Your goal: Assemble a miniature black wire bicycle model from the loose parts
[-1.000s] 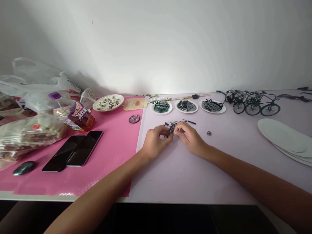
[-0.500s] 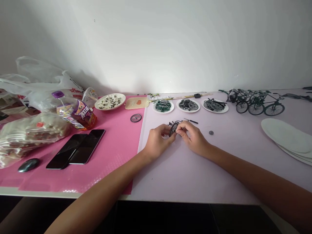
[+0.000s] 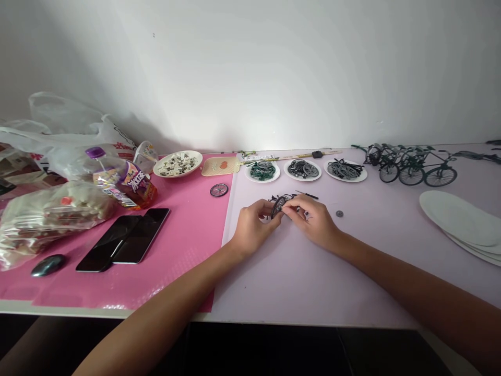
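Note:
A small black toy bicycle wheel [image 3: 277,207] is held tilted over the pale tabletop, pinched at its rim by my left hand [image 3: 252,223]. My right hand [image 3: 311,215] is closed at the wheel's near side, thumb and fingertips pressed together by its hub; whatever they pinch is too small to make out. Just behind the hands lie dark small parts [image 3: 290,197], partly hidden, and a thin black tool [image 3: 309,195]. To the right of my right hand rests a small grey disc [image 3: 340,213]. Another spoked wheel [image 3: 218,190] lies flat on the pink sheet.
Plates of green parts [image 3: 262,178], dark parts [image 3: 302,177] and wheels [image 3: 346,178] line the back. Assembled model bicycles [image 3: 425,164] stand right, beyond stacked white plates [image 3: 460,216]. On the left are phones [image 3: 141,237], a mouse [image 3: 48,266], a drink bottle [image 3: 121,180] and bags.
My right hand's fingers have shifted slightly against the wheel, opening a gap between the curled fingers. The left hand keeps its hold on the wheel.

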Available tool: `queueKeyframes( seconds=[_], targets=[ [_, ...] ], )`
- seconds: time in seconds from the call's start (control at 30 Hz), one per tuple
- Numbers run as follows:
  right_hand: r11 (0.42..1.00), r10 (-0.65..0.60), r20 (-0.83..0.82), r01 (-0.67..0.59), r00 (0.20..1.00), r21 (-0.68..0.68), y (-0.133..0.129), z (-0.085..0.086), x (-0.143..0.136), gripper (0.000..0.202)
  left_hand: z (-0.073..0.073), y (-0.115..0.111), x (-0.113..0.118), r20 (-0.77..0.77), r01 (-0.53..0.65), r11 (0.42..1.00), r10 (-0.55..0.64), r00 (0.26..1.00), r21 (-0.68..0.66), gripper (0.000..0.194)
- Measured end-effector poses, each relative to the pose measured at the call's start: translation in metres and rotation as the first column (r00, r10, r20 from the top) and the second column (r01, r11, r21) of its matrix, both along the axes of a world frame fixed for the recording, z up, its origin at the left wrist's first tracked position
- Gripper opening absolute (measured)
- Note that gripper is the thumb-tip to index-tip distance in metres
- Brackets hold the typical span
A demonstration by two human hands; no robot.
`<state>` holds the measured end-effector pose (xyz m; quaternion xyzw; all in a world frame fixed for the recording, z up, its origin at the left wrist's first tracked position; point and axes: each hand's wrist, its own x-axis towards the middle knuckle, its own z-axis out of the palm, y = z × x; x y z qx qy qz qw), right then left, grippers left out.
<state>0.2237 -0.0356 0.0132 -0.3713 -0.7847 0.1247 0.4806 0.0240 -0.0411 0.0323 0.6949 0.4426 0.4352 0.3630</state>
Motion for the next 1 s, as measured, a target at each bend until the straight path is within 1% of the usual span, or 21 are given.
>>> queueKeyframes(
  seconds=[0.13, 0.2, 0.4, 0.6, 0.77, 1.0],
  targets=[
    [0.991, -0.012, -0.02, 0.015, 1.0, 0.133, -0.0001, 0.0017, -0.0008, 0.01, 0.0028, -0.0019, 0.0, 0.011, -0.006, 1.0, 0.006, 1.0, 0.007, 0.013],
    [0.984, -0.012, -0.026, 0.016, 1.0, 0.175, -0.0003, 0.0019, -0.0012, 0.01, 0.0025, -0.0019, 0.0001, 0.012, -0.008, 1.0, 0.008, 1.0, 0.017, 0.013],
    [0.973, 0.014, -0.02, -0.009, 1.0, 0.23, 0.0, 0.001, 0.0004, 0.011, -0.0021, 0.0001, -0.0001, 0.017, -0.009, 0.999, 0.009, 1.0, 0.04, 0.01],
    [0.958, 0.028, -0.008, -0.025, 1.0, 0.287, 0.0024, -0.0018, 0.0019, 0.016, -0.0017, 0.0002, -0.0016, 0.04, 0.024, 0.999, -0.025, 0.999, 0.022, 0.012],
    [0.937, 0.027, 0.022, -0.033, 0.999, 0.347, 0.0014, -0.0002, 0.0006, 0.019, -0.0022, 0.0005, -0.0024, 0.045, 0.028, 0.999, -0.029, 0.999, 0.037, 0.012],
    [0.927, 0.021, 0.048, -0.038, 0.999, 0.372, 0.0007, 0.0018, 0.0012, 0.018, -0.0025, 0.0001, -0.0029, 0.037, 0.027, 0.998, -0.029, 0.999, 0.055, 0.01]
  ],
)
